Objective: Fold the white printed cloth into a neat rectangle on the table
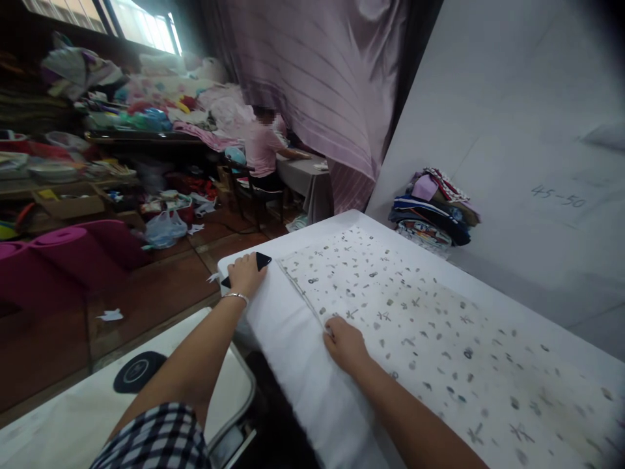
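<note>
A white cloth with small dark prints (424,326) lies spread over a white-covered table (288,332). My left hand (248,273), with a bracelet at its wrist, is closed around a flat black object (263,261) at the table's far left corner; the object looks like a phone. My right hand (344,342) pinches the left edge of the printed cloth, its fingers curled over the hem. The hem runs from beside my left hand down to my right hand.
Beside the table at lower left is a lower pale surface (63,417) with a black round item (139,371). Pink rolls (63,260) lie at left. Folded fabrics (434,208) are stacked by the wall. Farther back, a person (262,150) sits at a small table (305,176).
</note>
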Action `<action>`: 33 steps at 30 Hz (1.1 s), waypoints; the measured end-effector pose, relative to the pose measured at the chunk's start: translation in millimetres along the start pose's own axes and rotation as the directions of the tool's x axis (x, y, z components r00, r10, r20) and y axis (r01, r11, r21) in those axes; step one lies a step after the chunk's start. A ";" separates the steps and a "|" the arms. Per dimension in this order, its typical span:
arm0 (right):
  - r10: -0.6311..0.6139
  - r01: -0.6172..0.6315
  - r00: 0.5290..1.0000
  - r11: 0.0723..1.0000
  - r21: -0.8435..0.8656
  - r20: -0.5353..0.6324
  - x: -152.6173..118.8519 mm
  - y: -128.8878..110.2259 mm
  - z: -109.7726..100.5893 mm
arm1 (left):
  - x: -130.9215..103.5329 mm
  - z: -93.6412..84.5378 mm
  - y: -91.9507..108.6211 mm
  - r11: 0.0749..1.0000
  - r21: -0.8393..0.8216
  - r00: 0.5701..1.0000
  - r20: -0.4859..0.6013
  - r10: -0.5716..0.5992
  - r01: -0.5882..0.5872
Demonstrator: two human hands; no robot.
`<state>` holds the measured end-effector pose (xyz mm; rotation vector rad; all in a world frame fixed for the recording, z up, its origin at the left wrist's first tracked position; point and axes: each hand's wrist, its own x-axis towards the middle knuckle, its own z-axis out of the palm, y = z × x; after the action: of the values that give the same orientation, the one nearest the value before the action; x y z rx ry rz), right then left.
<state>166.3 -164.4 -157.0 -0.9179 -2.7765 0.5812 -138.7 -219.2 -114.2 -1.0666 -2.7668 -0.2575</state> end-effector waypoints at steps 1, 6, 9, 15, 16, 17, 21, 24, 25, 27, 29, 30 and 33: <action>-0.002 0.002 1.000 1.000 0.005 0.004 0.2 -0.1 -0.4 | -1.6 1.8 6.3 0.999 -0.031 0.999 -0.012 0.036 -0.036; -0.005 0.005 1.000 1.000 0.006 0.030 0.3 -0.9 -2.5 | -1.2 11.7 38.8 0.973 -0.231 0.992 0.117 0.041 -0.013; -0.009 0.009 1.000 1.000 -0.004 0.030 -0.2 -0.6 -3.1 | 10.8 18.2 48.1 0.961 -0.255 0.985 0.158 -0.064 0.103; -0.021 0.022 0.999 0.999 -0.027 0.040 -0.7 -2.1 -3.7 | 32.9 28.2 56.9 0.930 -0.279 0.959 0.217 -0.183 0.241; -0.019 0.021 0.999 0.999 -0.039 0.045 -0.6 -2.6 -3.8 | 34.6 29.1 58.3 0.927 -0.286 0.958 0.222 -0.183 0.244; -0.018 0.021 0.999 0.998 -0.051 0.051 -0.5 -2.8 -4.0 | 35.8 29.7 59.5 0.923 -0.295 0.957 0.225 -0.183 0.246; -0.035 0.041 0.996 0.996 -0.074 0.078 0.2 -1.7 -5.5 | 38.1 30.6 59.6 0.903 -0.324 0.952 0.210 -0.223 0.283; -0.052 0.059 0.995 0.995 -0.076 0.089 0.5 -1.1 -6.7 | 37.3 30.9 57.3 0.886 -0.334 0.943 0.192 -0.270 0.322; -0.052 0.059 0.995 0.995 -0.081 0.088 0.5 -1.4 -6.9 | 36.6 31.1 56.8 0.883 -0.335 0.941 0.189 -0.279 0.329; -0.051 0.058 0.995 0.994 -0.088 0.080 0.0 -2.7 -7.0 | 34.8 31.5 56.9 0.879 -0.336 0.939 0.184 -0.291 0.338; -0.055 0.061 0.996 0.994 -0.090 0.066 -2.0 -4.1 -7.2 | 32.8 31.5 58.1 0.878 -0.335 0.938 0.179 -0.296 0.341; -0.060 0.064 0.997 0.994 -0.088 0.056 -4.0 -4.6 -7.6 | 31.7 31.2 59.0 0.879 -0.334 0.938 0.177 -0.298 0.342; -0.102 0.103 0.995 0.992 -0.076 0.017 -16.8 -3.2 -10.8 | 28.7 28.8 62.2 0.884 -0.326 0.940 0.170 -0.294 0.335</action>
<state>181.0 -173.5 -146.4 -0.7832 -2.8549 0.4693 -120.3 -149.0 -129.8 -0.6990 -3.0697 -0.7839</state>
